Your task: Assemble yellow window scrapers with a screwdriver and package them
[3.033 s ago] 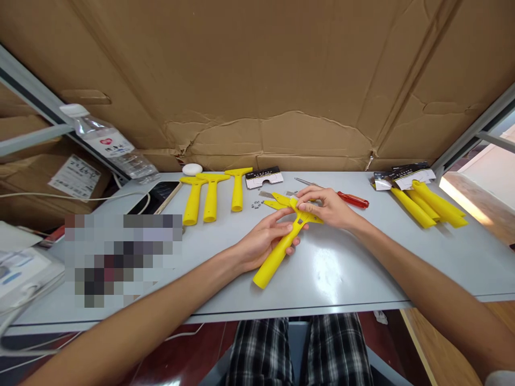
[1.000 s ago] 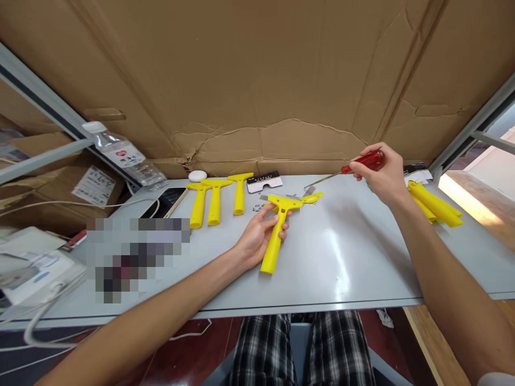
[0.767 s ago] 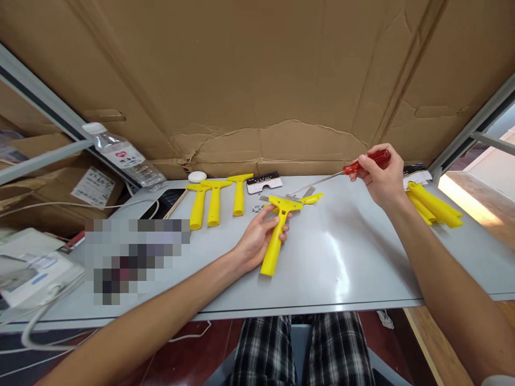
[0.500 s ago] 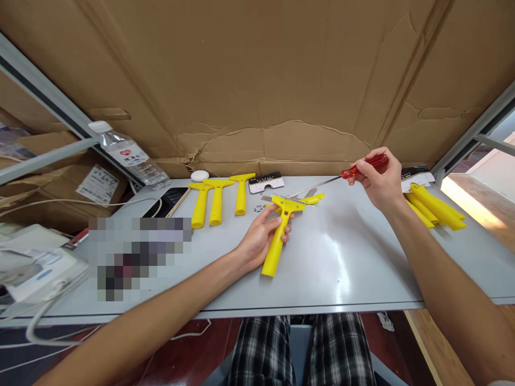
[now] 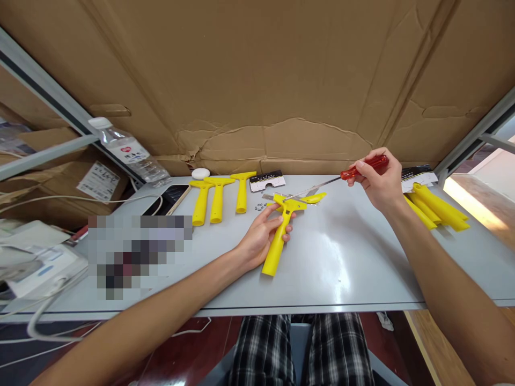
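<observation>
My left hand (image 5: 260, 236) is wrapped round the neck of a yellow scraper handle (image 5: 275, 249), its T-shaped head pointing away from me. In my right hand (image 5: 380, 179) is a screwdriver (image 5: 354, 172) with a red see-through grip and a long thin shaft. The shaft slants down to the left, and its tip appears to meet the scraper's head near a small hole. Behind the head lie thin metal blades (image 5: 316, 191) and another yellow part (image 5: 316, 198). Just left of it are several small metal screws or nuts (image 5: 259, 206), too small to tell which.
Several yellow scraper handles (image 5: 217, 201) lie at the back left, beside a black-and-white card (image 5: 266, 181). More yellow handles (image 5: 442, 206) are heaped at the right. A water bottle (image 5: 131, 153), a phone (image 5: 173, 198) and cables border the left side; cardboard (image 5: 265, 80) walls the back.
The screwdriver's tip has shifted slightly left and down onto the scraper's head. Both hands keep their grips and almost the same places; the whole view has moved very slightly.
</observation>
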